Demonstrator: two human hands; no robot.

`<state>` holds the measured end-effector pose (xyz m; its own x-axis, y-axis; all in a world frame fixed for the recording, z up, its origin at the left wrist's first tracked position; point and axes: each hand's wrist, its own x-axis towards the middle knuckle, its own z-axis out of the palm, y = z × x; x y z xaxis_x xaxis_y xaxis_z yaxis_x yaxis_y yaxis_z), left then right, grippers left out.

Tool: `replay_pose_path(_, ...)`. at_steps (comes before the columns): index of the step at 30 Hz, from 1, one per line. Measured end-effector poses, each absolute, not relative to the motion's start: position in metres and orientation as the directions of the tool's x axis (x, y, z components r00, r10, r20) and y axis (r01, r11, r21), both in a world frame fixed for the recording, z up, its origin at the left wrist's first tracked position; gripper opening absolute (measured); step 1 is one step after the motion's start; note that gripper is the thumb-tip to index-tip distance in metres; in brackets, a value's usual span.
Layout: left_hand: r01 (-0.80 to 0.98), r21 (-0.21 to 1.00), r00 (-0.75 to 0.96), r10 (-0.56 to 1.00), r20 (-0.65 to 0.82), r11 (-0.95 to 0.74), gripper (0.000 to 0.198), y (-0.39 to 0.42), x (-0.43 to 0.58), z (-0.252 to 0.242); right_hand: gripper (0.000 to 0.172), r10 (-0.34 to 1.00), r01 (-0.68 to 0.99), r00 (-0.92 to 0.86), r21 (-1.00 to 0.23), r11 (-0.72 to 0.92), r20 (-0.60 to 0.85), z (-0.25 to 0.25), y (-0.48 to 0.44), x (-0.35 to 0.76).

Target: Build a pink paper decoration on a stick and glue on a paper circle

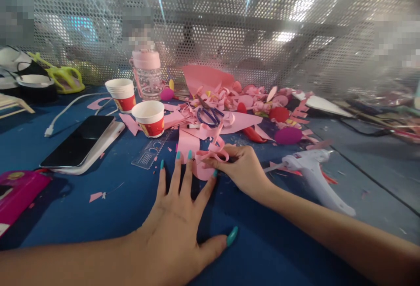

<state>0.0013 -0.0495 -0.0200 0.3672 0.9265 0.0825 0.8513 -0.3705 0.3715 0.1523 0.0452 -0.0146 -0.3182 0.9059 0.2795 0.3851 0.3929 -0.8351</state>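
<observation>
My left hand [179,207] lies flat on the blue table with its fingers spread, several fingertips at the edge of pink paper pieces [187,144]. A rounded pink paper piece [201,171] lies by its index finger. My right hand [244,168] pinches a curled pink paper strip [215,148] just above that piece; its fingertips are partly hidden behind the loops. Beyond the hands, scissors with dark blue handles [210,115] rest on the paper scraps. A white glue gun [311,172] lies to the right of my right hand.
A heap of pink scraps [226,95] lies against the perforated metal screen [210,28]. Left stand paper cups [149,120] and a pink-lidded bottle [147,71]. A phone [80,141], a clear stencil ruler [151,150] and a magenta object [22,194] lie nearer.
</observation>
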Motion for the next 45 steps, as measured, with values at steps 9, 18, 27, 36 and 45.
replay_pose_path(9, 0.847, 0.370, 0.369, 0.923, 0.107, -0.382, 0.075, -0.051, 0.001, -0.023, 0.022, 0.897, 0.268, -0.331, -0.882, 0.387, 0.293, -0.020, 0.046, 0.155)
replay_pose_path(18, 0.833, 0.343, 0.394, 0.901, 0.183, -0.434, 0.076, -0.052, -0.001, -0.030, 0.019, 0.909, 0.218, -0.267, -0.898, 0.382, 0.321, -0.017, 0.044, 0.155)
replay_pose_path(27, 0.434, 0.854, 0.063, 0.955, 0.290, -0.288, 0.043, -0.046, 0.001, -0.013, 0.018, 0.938, 0.125, -0.102, -0.932, 0.342, 0.330, -0.016, 0.043, 0.155)
replay_pose_path(36, 0.195, 0.976, -0.092, 0.989, 0.118, -0.099, 0.037, -0.028, 0.002, -0.019, 0.020, 0.924, 0.083, -0.109, -0.923, 0.377, 0.367, -0.016, 0.040, 0.157)
replay_pose_path(45, 0.852, 0.433, 0.194, 0.945, 0.264, -0.296, 0.058, -0.032, 0.000, -0.021, 0.023, 0.911, 0.164, -0.009, -0.898, 0.409, 0.413, -0.018, 0.042, 0.158)
